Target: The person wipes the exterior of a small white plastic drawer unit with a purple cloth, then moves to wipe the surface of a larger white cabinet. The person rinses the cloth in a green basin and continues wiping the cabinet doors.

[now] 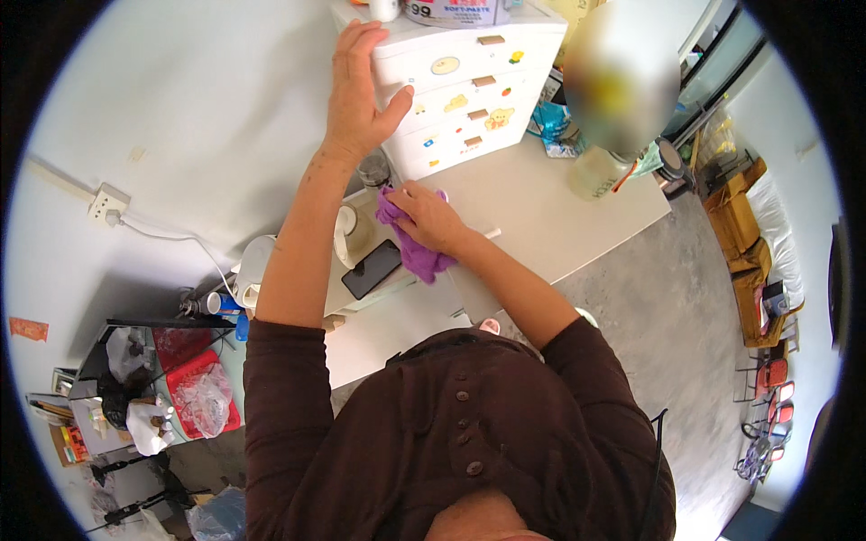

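Note:
My left hand (355, 88) rests against the upper left corner of a white plastic drawer unit (467, 101). Its thumb is spread from the fingers along the stickered drawer fronts. Lower down, my right hand (429, 216) presses a bunched purple cloth (429, 260) near the unit's base, on the pale tabletop (528, 203). Beside the cloth lies a dark smartphone (372, 269). A lidded jug with a pale handle (348, 226) stands left of the cloth. A clear glass jar (374, 168) sits between the wall and the drawer unit, partly hidden by my left arm.
A large labelled tub (457, 12) stands on the drawer unit. At the table's right are a yellowish jar (595, 174) and blue packets (551, 122). A white kettle (256, 270) is by my left forearm, near a plugged-in power strip (108, 203). An open carton (744, 237) sits far right.

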A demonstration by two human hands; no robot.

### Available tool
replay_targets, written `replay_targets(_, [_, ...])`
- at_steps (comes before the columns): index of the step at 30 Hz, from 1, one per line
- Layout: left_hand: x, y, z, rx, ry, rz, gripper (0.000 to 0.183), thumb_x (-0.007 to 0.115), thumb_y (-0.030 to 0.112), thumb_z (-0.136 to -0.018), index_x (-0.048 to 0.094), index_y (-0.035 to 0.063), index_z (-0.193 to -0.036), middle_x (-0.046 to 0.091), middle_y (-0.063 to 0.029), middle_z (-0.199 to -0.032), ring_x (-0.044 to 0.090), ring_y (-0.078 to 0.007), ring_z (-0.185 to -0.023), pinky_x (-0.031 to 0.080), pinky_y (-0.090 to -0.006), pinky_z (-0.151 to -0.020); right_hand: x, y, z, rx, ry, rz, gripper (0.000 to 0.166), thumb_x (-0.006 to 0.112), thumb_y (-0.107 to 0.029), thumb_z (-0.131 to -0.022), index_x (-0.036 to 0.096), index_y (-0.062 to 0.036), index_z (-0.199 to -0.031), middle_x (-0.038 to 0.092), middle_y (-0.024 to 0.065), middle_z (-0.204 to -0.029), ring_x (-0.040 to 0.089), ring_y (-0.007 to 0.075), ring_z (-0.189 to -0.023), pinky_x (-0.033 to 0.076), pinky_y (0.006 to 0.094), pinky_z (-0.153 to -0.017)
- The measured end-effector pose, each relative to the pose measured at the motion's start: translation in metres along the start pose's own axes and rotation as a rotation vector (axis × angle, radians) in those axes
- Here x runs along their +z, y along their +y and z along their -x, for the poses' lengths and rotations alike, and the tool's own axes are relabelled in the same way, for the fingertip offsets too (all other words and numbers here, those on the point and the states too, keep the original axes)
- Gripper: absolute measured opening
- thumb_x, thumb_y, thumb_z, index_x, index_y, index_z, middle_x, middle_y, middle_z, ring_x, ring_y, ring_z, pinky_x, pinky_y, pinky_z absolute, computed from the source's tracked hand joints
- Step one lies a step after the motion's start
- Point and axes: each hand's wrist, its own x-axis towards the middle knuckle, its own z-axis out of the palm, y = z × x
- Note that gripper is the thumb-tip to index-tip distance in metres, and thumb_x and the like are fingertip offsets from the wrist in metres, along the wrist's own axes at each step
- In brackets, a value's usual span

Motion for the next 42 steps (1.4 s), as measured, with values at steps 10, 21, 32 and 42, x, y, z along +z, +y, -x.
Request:
replay_targets(10, [-0.015, 0.004, -0.002, -0.061, -0.031, 0.025, 0.057, 0.068, 0.018, -0.083, 0.047, 0.0092, -0.136, 0.045, -0.011, -0.146, 0.033, -0.0369, -0.142, 0.035, -0.0461, -0.113, -0.027, -0.023, -0.043, 0.302, 0.426, 0.158, 0.032, 0.067, -0.014, -0.089, 0.05, -0.0035, -0.114, 0.067, 0.0226, -0.097, 0.064, 0.0436, -0.087, 0.051, 0.0493, -0.074])
replay_targets(21, [-0.014, 0.002, 0.004, -0.059, -0.038, 0.063, 0.055, 0.065, 0.016, -0.086, 0.046, 0.0086, -0.137, 0.044, -0.0126, -0.146, 0.031, -0.0377, -0.143, 0.032, -0.0462, -0.114, -0.033, -0.014, -0.039, 0.301, 0.499, 0.173, 0.025, 0.067, -0.014, -0.087, 0.053, -0.0037, -0.105, 0.068, 0.0219, -0.09, 0.065, 0.0427, -0.083, 0.051, 0.0483, -0.071])
replay_targets(32, [-0.014, 0.001, -0.002, -0.132, -0.031, 0.169, 0.041, 0.053, 0.015, -0.095, 0.051, 0.0087, -0.135, 0.045, -0.0102, -0.147, 0.029, -0.0361, -0.144, 0.029, -0.045, -0.116, -0.042, -0.002, -0.038, 0.515, 0.549, 0.12, 0.026, 0.067, -0.02, -0.09, 0.054, -0.0009, -0.103, 0.066, 0.0258, -0.083, 0.064, 0.046, -0.078, 0.051, 0.0503, -0.068])
replay_targets(42, [-0.007, 0.004, 0.0, -0.126, 0.0, 0.149, 0.043, 0.053, 0.013, -0.094, 0.047, 0.0046, -0.136, 0.043, -0.0134, -0.147, 0.028, -0.0368, -0.144, 0.026, -0.046, -0.117, -0.079, -0.008, -0.058, 0.413, 0.639, 0.192, 0.017, 0.058, -0.015, -0.094, 0.05, -0.0012, -0.101, 0.064, 0.0271, -0.088, 0.063, 0.0474, -0.08, 0.051, 0.0531, -0.069])
